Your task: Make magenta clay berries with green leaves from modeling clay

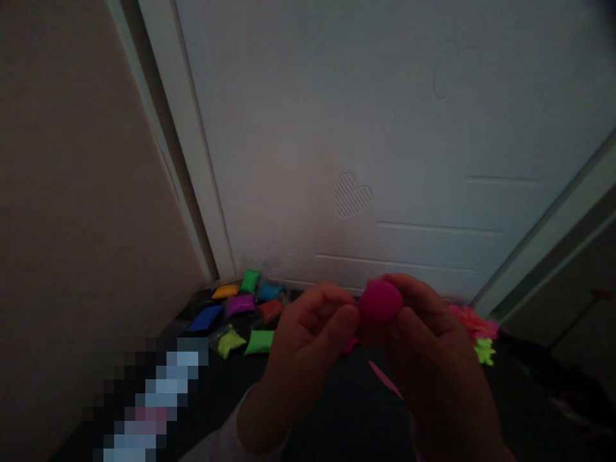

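Note:
A round magenta ball of what looks like modelling clay (381, 300) is held up between the thumb and fingers of my right hand (440, 350). From the left comes my left hand (308, 353), its thumb and index finger pressed together close beside the ball. Whatever is in that pinch, if anything, is too dark and small to make out. Below the hands lies a slim pink pointed tool (385, 379), partly covered by my right hand. A bit of bright pink material (350, 347) shows behind my left hand.
Several coloured clay packets, among them a purple one (240, 305), a blue one (206, 318) and a green one (260, 341), lie left of my hands. Pink (474, 321) and yellow-green (485, 351) shapes lie right. A white door (308, 128) with heart patterns stands behind; a blurred-out patch is lower left.

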Available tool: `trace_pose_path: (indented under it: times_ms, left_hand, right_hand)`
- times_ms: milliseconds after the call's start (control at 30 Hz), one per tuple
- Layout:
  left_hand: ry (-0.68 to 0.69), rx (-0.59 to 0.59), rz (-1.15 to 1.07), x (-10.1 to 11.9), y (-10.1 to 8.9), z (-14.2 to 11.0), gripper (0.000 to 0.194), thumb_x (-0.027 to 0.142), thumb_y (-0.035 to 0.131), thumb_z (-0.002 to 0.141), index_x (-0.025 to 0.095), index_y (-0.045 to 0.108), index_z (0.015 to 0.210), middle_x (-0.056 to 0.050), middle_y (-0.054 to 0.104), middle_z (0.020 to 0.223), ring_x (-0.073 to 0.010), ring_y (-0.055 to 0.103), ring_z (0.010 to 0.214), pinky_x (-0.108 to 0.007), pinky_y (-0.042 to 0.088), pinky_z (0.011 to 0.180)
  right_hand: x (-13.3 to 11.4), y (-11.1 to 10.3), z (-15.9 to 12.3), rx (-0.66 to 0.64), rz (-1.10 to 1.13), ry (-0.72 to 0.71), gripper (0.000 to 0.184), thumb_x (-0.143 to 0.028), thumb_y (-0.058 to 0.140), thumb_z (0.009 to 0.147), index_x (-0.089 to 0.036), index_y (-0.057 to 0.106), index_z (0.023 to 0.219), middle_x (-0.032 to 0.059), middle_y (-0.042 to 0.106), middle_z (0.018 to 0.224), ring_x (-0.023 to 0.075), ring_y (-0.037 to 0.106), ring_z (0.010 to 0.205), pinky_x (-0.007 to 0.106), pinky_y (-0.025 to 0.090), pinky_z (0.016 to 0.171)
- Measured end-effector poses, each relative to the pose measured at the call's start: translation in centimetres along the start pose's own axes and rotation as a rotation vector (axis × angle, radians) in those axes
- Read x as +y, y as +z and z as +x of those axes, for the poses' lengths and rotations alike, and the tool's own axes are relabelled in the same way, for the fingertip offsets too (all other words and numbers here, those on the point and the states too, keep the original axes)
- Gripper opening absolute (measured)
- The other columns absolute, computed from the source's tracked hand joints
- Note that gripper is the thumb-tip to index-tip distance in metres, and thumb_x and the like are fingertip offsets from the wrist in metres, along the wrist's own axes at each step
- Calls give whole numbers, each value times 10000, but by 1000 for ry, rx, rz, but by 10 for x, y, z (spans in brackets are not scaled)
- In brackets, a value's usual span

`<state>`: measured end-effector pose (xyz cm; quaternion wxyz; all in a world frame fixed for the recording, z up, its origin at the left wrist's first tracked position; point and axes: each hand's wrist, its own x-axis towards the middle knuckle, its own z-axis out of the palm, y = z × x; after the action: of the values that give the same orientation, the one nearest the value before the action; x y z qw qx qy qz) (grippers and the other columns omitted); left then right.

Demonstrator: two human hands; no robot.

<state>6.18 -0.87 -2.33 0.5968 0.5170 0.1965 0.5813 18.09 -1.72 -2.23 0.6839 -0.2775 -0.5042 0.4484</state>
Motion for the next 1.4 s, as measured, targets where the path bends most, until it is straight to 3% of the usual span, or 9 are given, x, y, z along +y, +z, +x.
trace_pose_path:
  times_ms: [133, 367, 467, 667, 967, 1233, 1333, 1400]
  left_hand:
    - [36, -67, 116, 1, 2, -2, 245, 375, 540, 771, 138, 547, 712, -28, 599, 633, -112, 553, 599, -216, 449, 566]
    - [169, 37, 354, 7, 3, -8, 198, 293, 462, 831, 157, 568, 734, -4, 573, 637, -88, 522, 586, -183, 410, 550]
    - [163, 14, 417, 10, 4, -9, 246, 282, 400, 858, 150, 580, 753, -21, 580, 659, -106, 524, 608, -205, 412, 571]
    - [173, 20, 384, 10, 4, -8, 209, 282, 449, 836, 159, 573, 721, -8, 574, 632, -99, 512, 581, -200, 400, 554]
    - [91, -24, 101, 4, 4, -4, 229, 332, 458, 830, 167, 495, 676, 19, 525, 555, -89, 510, 524, -203, 396, 526]
    - [115, 16, 136, 0, 3, -3, 315, 389, 411, 844, 164, 475, 633, 19, 495, 513, -80, 464, 507, -204, 370, 516]
    - [96, 4, 148, -2, 2, -2, 261, 356, 442, 838, 165, 482, 664, 32, 490, 505, -69, 464, 480, -187, 367, 480]
    - [175, 62, 191, -3, 2, -1, 198, 323, 443, 843, 179, 500, 720, 45, 496, 524, -61, 470, 468, -175, 372, 459]
  right_hand:
    - [-2, 5, -2, -13, 60, -7, 179, -293, 635, 707, -315, 641, 884, -22, 663, 724, 91, 565, 504, 195, 461, 425]
    - [0, 10, -4, -12, 129, 8, 192, -217, 633, 712, -307, 635, 882, -38, 673, 735, 81, 614, 580, 154, 494, 491]
    - [0, 10, -4, 18, 131, -3, 188, -226, 645, 699, -298, 636, 872, -34, 677, 725, 92, 621, 562, 165, 503, 480]
    - [-1, 10, -5, -1, 58, -26, 186, -245, 627, 715, -314, 623, 888, -29, 676, 771, 104, 625, 604, 191, 513, 499]
    - [4, 10, -3, -58, 193, 37, 174, -265, 607, 723, -284, 610, 896, -36, 599, 675, 74, 540, 511, 176, 454, 447]
    - [2, 16, -4, -76, 250, 77, 172, -307, 627, 707, -257, 618, 872, -37, 576, 635, 64, 502, 483, 174, 440, 447]
    - [1, 16, -3, -76, 262, 99, 172, -300, 643, 693, -254, 628, 858, -38, 586, 631, 61, 513, 481, 166, 436, 444]
    - [0, 16, -2, -33, 244, 117, 160, -285, 666, 672, -262, 639, 827, -42, 600, 639, 63, 531, 502, 169, 452, 474]
